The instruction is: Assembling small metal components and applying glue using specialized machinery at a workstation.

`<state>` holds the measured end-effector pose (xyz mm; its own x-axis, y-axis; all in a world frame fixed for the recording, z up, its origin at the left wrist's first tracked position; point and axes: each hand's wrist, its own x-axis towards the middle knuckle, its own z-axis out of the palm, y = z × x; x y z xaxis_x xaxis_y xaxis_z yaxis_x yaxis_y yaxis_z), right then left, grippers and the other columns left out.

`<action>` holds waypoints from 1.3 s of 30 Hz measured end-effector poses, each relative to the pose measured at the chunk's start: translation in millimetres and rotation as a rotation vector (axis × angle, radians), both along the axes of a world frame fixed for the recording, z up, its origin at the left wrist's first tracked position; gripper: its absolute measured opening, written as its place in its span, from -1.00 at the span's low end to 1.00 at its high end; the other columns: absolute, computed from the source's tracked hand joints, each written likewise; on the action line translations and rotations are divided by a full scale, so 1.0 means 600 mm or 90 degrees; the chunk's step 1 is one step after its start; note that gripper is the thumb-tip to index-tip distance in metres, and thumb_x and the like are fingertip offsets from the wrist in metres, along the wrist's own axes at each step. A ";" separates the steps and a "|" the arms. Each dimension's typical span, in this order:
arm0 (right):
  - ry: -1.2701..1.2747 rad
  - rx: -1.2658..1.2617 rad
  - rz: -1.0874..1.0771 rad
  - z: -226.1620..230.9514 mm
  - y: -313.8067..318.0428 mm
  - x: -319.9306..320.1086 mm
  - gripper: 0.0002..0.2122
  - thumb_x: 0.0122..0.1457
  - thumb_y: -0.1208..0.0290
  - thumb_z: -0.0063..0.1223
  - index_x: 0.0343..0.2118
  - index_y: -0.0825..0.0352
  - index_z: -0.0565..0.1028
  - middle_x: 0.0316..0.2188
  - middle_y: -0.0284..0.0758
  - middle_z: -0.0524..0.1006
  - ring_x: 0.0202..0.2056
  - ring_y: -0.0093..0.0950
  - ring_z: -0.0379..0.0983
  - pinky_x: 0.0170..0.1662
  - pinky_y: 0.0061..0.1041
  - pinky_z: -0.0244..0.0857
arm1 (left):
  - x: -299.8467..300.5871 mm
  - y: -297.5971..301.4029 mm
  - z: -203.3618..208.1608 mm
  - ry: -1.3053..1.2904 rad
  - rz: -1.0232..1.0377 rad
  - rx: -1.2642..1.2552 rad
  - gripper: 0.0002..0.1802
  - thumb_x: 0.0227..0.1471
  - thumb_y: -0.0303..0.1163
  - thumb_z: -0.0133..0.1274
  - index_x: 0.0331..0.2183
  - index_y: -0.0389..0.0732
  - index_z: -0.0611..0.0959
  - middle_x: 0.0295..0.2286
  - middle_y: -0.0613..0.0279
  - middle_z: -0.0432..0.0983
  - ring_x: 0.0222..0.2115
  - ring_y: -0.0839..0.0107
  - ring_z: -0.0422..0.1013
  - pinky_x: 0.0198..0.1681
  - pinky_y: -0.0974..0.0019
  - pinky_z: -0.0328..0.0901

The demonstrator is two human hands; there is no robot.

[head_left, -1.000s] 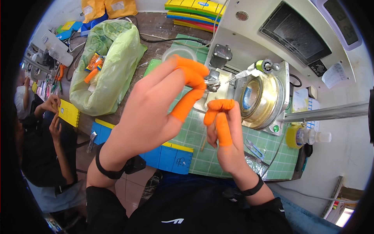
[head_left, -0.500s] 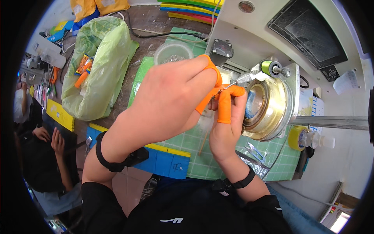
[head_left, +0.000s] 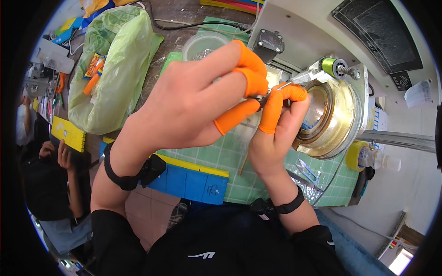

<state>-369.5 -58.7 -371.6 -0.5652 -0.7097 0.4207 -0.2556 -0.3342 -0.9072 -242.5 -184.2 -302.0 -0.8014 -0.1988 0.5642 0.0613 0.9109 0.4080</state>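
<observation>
I'm watching two hands through the head camera. Three orange finger covers show on the left hand, two on the right hand. The left thumb and fingertips pinch one small dark piece, mostly hidden, at the meeting point of both hands in front of the machine. The right thumb and forefinger are bent close together just beside it, by one thin metal tip; I can't tell whether they grip anything. I count one green spool above one round metal drum, and one round tub behind the left hand. One pair of snips and one thin stick lie on the green mat. One yellow tape roll sits at far right, one light-green bag at left.
</observation>
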 end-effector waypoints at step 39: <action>-0.336 -0.009 0.089 0.015 0.044 0.029 -0.78 0.51 0.21 -0.30 -0.05 0.23 0.34 -0.28 -0.47 0.27 -0.31 -0.63 0.13 -0.15 -0.51 0.11 | -0.020 -0.010 -0.054 0.181 -0.066 -0.308 -0.58 -0.49 -0.47 0.17 -0.38 -0.32 0.77 -0.31 0.14 0.60 -0.33 0.16 0.61 -0.36 0.26 0.57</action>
<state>-352.3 -32.2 -362.6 -0.6028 -0.7895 0.1157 0.2810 -0.3458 -0.8952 -254.2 -190.4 -334.5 -0.6066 0.2073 0.7675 0.2063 0.9734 -0.0998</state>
